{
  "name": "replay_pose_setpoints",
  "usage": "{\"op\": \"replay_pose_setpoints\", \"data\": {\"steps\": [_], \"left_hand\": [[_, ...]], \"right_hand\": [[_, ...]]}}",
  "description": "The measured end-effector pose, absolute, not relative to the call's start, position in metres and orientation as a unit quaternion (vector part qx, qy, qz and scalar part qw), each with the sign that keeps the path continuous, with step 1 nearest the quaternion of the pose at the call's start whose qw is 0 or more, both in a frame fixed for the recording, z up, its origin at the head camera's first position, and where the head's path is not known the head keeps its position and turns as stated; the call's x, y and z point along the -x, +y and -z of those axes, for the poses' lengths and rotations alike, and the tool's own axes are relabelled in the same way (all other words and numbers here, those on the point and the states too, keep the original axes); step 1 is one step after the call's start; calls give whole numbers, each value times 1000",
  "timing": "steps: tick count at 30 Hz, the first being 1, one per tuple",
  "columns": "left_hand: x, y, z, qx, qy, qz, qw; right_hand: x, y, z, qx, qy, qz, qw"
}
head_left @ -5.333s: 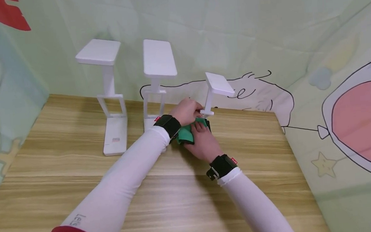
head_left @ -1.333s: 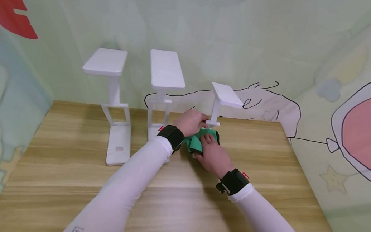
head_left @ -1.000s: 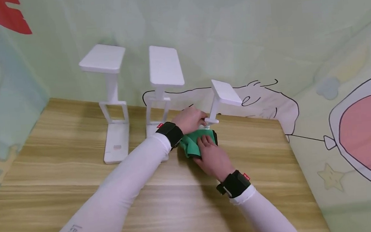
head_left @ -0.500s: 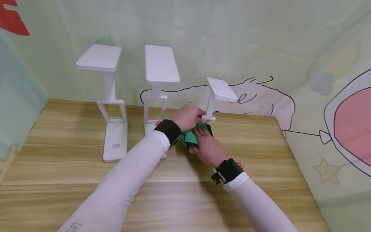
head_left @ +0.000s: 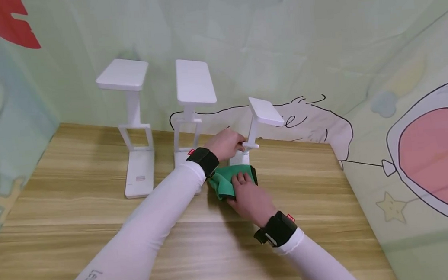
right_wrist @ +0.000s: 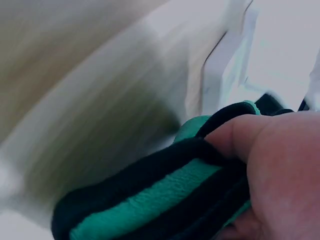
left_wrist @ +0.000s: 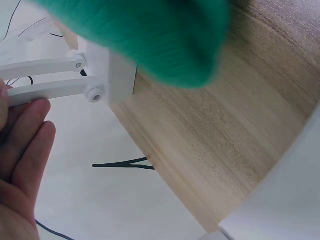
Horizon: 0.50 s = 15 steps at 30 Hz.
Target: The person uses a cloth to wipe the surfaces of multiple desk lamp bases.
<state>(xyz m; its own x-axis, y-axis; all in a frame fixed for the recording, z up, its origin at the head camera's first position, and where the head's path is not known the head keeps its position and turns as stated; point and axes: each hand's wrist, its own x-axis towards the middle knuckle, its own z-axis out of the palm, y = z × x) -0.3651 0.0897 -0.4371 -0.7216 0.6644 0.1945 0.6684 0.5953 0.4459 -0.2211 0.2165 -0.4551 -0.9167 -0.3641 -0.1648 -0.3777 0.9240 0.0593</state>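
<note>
Three white folding desk lamps stand in a row in the head view. My left hand (head_left: pixel 227 143) holds the lower arm of the smallest, rightmost lamp (head_left: pixel 265 111) near its joint. In the left wrist view the fingers (left_wrist: pixel 32 155) curl around one of its two thin bars (left_wrist: pixel 50 91). My right hand (head_left: pixel 253 201) presses a green cloth (head_left: pixel 226 179) with black edging onto that lamp's base (head_left: pixel 240 158). The right wrist view shows the bunched cloth (right_wrist: pixel 145 205) pinched between thumb and fingers. The front of the base is hidden beneath it.
The left lamp (head_left: pixel 139 174) and the middle lamp (head_left: pixel 195 81) stand upright on the wooden table (head_left: pixel 201 254). My left forearm partly covers the middle lamp's base. A printed fabric wall (head_left: pixel 280 45) rises close behind the table. Dark cables (left_wrist: pixel 120 164) show past its edge.
Over the last half second my right hand and the cloth have slid toward me along the base, baring its rear part. Earlier they moved back and forth. My left hand keeps its hold.
</note>
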Motion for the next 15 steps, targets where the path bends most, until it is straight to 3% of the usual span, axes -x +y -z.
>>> {"op": "replay_pose_setpoints", "data": {"steps": [9, 15], "left_hand": [[366, 89, 437, 380, -892, 243, 21], [366, 90, 437, 385, -889, 246, 20]], "right_hand": [[261, 221, 466, 193, 979, 53, 41], [267, 227, 463, 168, 983, 42, 58]]}}
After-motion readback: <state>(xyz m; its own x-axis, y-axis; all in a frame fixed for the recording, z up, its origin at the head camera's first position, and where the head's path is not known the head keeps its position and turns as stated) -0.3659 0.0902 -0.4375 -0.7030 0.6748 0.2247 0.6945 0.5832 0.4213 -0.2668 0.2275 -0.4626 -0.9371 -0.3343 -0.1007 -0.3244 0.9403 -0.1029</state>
